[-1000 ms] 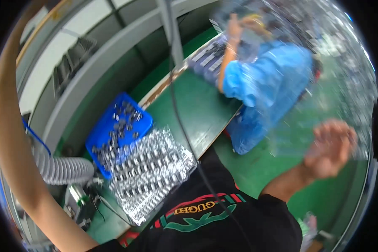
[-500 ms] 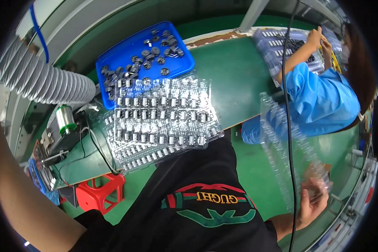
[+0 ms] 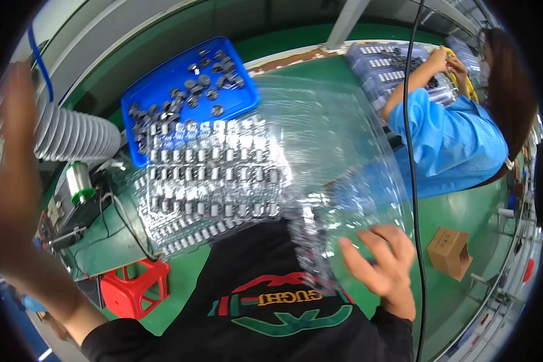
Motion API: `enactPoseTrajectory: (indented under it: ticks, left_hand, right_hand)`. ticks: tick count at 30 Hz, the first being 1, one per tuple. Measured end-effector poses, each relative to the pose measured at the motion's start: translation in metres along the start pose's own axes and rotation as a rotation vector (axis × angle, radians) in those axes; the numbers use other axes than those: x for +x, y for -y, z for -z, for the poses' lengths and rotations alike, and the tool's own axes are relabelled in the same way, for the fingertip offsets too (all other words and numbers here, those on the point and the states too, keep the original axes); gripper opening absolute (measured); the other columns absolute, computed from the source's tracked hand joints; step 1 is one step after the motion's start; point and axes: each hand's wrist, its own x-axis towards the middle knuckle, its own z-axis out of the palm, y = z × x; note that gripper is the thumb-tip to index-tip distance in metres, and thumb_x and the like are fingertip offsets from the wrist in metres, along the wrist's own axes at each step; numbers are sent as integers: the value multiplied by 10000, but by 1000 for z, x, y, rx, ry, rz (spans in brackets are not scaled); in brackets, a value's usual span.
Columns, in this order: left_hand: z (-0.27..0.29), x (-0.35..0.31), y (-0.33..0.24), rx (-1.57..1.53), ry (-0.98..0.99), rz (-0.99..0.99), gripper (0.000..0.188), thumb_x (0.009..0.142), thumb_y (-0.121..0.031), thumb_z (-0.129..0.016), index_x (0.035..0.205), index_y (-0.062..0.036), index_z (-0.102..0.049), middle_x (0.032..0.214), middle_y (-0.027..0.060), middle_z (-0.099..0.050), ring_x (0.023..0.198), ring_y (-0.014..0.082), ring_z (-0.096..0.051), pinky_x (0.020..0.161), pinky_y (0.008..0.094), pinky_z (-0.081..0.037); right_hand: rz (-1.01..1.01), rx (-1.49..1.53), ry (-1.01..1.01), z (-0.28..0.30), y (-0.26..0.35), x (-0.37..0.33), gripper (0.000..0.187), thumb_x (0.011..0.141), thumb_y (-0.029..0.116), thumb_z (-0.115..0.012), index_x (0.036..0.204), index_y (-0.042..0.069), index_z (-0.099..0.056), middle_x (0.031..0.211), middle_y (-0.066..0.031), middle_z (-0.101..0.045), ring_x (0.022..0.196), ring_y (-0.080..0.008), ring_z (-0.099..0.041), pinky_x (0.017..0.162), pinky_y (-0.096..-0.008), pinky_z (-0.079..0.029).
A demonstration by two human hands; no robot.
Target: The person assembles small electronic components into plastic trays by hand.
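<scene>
At the right, my right hand (image 3: 383, 262) grips the near edge of an empty clear plastic tray (image 3: 338, 127), fingers curled and partly apart. The blurred tray hangs tilted over the bench, its left side by a stack of filled trays. The top filled tray (image 3: 214, 189) holds rows of small silvery cylindrical parts. My left hand (image 3: 18, 114) is raised at the far left near the ribbed duct, its fingers smeared by motion. I see nothing in it.
A blue bin (image 3: 154, 81) of loose dark round parts stands behind the trays. The ribbed duct (image 3: 78, 133), a spool (image 3: 78, 181) and a red stool (image 3: 136, 289) are at left. A co-worker in a blue sleeve (image 3: 446, 130) works at right. A black cable (image 3: 411, 151) hangs in front.
My right hand has brought the clear tray from the far right leftward over the bench, uncovering a cardboard box on the floor. My left hand has come into view at the far left.
</scene>
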Motion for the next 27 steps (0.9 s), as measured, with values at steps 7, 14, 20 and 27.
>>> enactPoseTrajectory:
  ticks: [7, 14, 20, 27]
  left_hand:
    - [-52, -187, -70, -313, -106, 626, 237, 980, -9, -550, 1173, 59, -668, 1170, 177, -678, 1106, 296, -637, 993, 389, -469]
    - [-92, -273, -161, -407, 78, 1049, 211, 955, 42, -559, 1125, 39, -684, 1077, 142, -663, 994, 262, -644, 874, 359, -496]
    - [-110, -221, -177, -470, 92, 729, 251, 930, 28, -582, 1166, 19, -669, 1173, 162, -651, 1113, 301, -618, 984, 385, -461]
    - [-124, -189, -169, -545, 153, 672, 376, 902, -32, -654, 1277, -24, -628, 1317, 181, -587, 1223, 358, -552, 1049, 435, -418]
  right_hand:
    - [9, -73, -309, -115, -64, -23, 310, 708, 58, -760, 1009, 132, -745, 935, -79, -647, 865, -268, -631, 744, -408, -560]
    - [-114, -15, -134, -148, -103, -38, 396, 676, 209, -807, 1047, 93, -732, 1052, -112, -644, 1048, -327, -619, 845, -438, -551]
    - [-93, 109, -91, -162, -114, -33, 597, 715, 492, -825, 1112, 64, -701, 1161, -159, -622, 1192, -375, -573, 1004, -516, -471]
    - [-128, 118, -127, -165, -101, -37, 537, 736, 437, -832, 1106, 65, -718, 1180, -164, -638, 1235, -373, -560, 1078, -533, -399]
